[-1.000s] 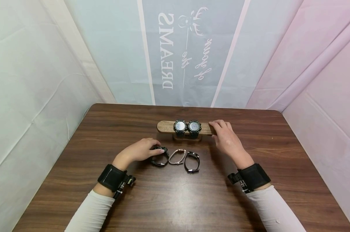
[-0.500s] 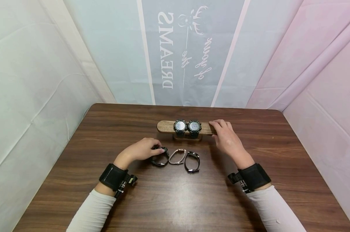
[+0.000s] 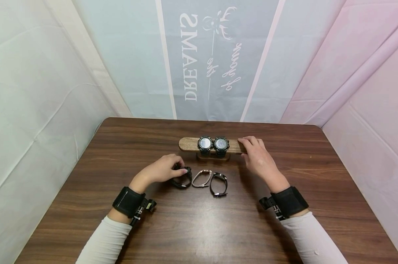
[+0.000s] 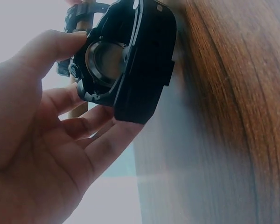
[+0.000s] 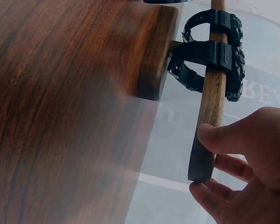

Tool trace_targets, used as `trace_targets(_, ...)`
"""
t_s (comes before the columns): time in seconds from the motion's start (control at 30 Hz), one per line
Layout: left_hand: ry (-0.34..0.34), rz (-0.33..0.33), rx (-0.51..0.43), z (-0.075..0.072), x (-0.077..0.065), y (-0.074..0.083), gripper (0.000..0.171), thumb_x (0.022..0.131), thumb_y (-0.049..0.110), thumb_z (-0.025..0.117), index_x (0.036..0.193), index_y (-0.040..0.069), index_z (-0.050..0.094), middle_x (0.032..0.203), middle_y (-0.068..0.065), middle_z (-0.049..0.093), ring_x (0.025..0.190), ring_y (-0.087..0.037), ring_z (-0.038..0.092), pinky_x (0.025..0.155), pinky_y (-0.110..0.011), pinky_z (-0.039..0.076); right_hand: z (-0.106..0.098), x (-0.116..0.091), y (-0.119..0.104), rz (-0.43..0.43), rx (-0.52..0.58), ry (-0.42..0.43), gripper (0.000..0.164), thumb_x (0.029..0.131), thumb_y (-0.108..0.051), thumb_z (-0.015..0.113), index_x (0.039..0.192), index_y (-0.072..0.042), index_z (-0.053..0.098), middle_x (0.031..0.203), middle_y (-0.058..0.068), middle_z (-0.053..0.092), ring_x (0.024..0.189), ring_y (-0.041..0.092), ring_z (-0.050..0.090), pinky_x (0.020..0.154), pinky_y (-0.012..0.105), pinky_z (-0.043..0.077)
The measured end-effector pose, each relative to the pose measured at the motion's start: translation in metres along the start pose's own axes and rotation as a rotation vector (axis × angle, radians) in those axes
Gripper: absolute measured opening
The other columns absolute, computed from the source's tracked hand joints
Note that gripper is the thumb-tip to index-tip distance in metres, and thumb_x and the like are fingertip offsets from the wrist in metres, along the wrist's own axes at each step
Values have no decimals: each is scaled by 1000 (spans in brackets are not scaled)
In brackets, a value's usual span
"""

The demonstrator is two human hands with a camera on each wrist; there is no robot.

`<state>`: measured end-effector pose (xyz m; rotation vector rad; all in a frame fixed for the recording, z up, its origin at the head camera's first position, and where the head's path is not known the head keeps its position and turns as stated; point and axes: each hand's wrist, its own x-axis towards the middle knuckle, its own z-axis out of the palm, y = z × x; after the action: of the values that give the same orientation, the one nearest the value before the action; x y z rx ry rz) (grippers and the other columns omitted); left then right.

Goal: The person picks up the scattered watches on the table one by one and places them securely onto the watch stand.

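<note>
My left hand point(image 3: 161, 169) pinches a black wristwatch point(image 4: 147, 60) between thumb and fingers, at the left end of a row on the table. The watch's strap is a closed loop, and the back of its case shows in the left wrist view. Beside it lie a slim pale watch or bracelet point(image 3: 206, 171) and a thin black-strapped one point(image 3: 220, 195). Behind them stands a wooden watch stand point(image 3: 188, 144). Two chunky black watches, one left point(image 3: 205, 143) and one right point(image 3: 221, 143), are looped around its bar. My right hand point(image 3: 260, 157) grips the bar's right end, thumb on the near side.
The stand's base block point(image 5: 156, 60) rests on the dark wood-grain table point(image 3: 205, 227). A printed blue-grey cloth point(image 3: 215, 58) hangs behind the table's far edge. White cloth walls, one left point(image 3: 47, 91) and one right point(image 3: 377, 110), flank the table.
The left hand and the black watch in it have shifted very slightly. My right hand keeps its grip on the stand, and the other watches stay where they were.
</note>
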<state>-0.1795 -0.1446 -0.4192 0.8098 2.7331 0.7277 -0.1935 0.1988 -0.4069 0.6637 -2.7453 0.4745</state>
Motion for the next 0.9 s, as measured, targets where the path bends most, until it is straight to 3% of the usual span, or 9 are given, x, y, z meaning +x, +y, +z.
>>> trace_targets(0.6,101,70,-11,-5,-7,9,27,78,44,68,95,26,60,90,8,57,80,-11,51,70,-30,45,-2,-1,0,-4,-2,-5,48,85,-4,62,131,-4,47,126,19,45,114,37,39,85,50,44)
trace_targets(0.9,142,148,-76,-5,-8,16,41,73,42,72,105,22,57,97,8,56,85,-7,53,75,-30,48,-2,0,-1,-6,-2,-5,48,85,-4,62,131,-4,48,126,19,45,114,37,39,85,50,44)
